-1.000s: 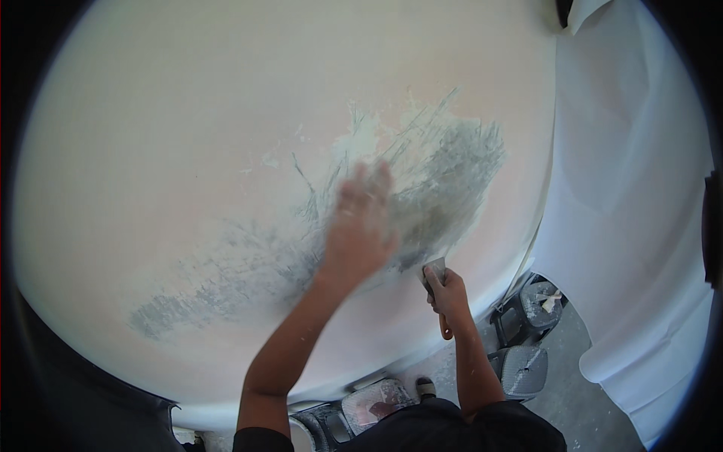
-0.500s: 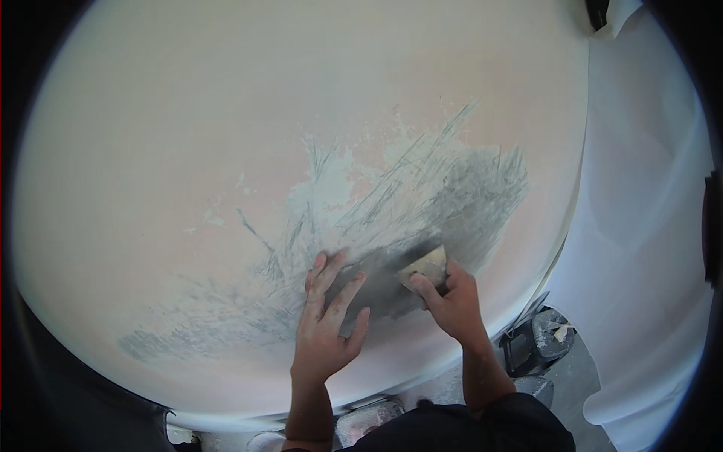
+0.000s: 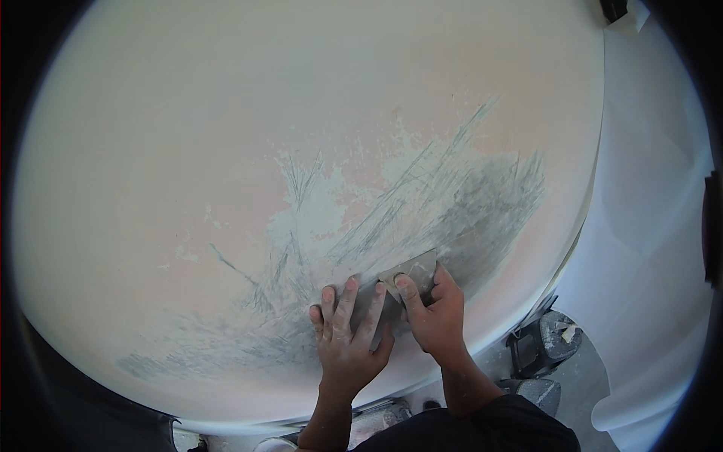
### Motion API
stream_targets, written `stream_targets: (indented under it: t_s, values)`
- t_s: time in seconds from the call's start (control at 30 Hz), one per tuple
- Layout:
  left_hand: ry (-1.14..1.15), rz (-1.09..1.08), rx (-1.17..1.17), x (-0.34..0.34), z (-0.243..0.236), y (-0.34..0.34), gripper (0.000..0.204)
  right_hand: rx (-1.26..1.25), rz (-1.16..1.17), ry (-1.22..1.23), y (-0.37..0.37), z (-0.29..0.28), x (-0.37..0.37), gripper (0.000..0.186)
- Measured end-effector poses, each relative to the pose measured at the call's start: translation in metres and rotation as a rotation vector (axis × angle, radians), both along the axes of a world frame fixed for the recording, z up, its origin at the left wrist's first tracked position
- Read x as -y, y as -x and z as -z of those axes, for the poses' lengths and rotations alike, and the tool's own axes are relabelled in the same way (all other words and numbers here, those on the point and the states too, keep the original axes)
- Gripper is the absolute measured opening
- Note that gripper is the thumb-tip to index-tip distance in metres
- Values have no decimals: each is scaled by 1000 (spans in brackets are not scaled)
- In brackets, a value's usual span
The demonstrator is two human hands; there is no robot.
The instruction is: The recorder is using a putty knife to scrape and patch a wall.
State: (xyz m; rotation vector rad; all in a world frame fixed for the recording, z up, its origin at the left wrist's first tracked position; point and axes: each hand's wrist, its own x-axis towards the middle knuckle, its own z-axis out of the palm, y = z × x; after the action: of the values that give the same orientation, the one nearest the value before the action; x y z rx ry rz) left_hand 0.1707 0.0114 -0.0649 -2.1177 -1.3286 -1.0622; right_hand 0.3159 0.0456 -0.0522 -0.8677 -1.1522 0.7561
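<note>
A large curved panel (image 3: 316, 83), pale cream and pinkish, fills most of the view. Across its lower part spreads a grey, scratched patch (image 3: 489, 200) with pale blotches at its upper edge. My right hand (image 3: 438, 320) pinches a folded piece of sandpaper (image 3: 414, 267), dusty beige-grey, against the dark part of this patch. The thumb lies on top of the sheet; the other fingers are partly hidden behind it. My left hand (image 3: 350, 350) rests on the panel just left of the sheet, fingers spread and fingertips dusty, with the index finger close to the sheet's edge.
White sheeting (image 3: 655, 196) hangs along the right side. Beyond the panel's lower right edge, a black dusty container (image 3: 544, 343) stands on the grey floor. Dark cloth (image 3: 83, 399) lies past the lower left edge. A dark object (image 3: 614, 9) shows at the top right.
My right hand has moved left and slightly down with the sandpaper. My left hand has shifted right and down, so the two hands are closer. The view has shifted slightly.
</note>
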Motion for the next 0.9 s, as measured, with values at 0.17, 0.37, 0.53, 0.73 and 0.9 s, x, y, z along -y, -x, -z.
stream_targets:
  t_s: [0.17,0.37,0.53,0.73,0.9]
  values:
    - [-94,-96,-138,-7,7,4,61,-50,12,100,3,-9,6,26]
    - [-96,-96,-100,-9,8,0,60,53,109,12,3,-13,2,28]
    - [-92,-33,-132,-7,8,7,60,-26,138,33,5,-2,4,29]
    - [-42,0,-103,-3,11,19,51,-10,65,138,1,-5,8,29]
    - [-34,57,-138,0,11,23,58,-10,105,72,1,-17,0,30]
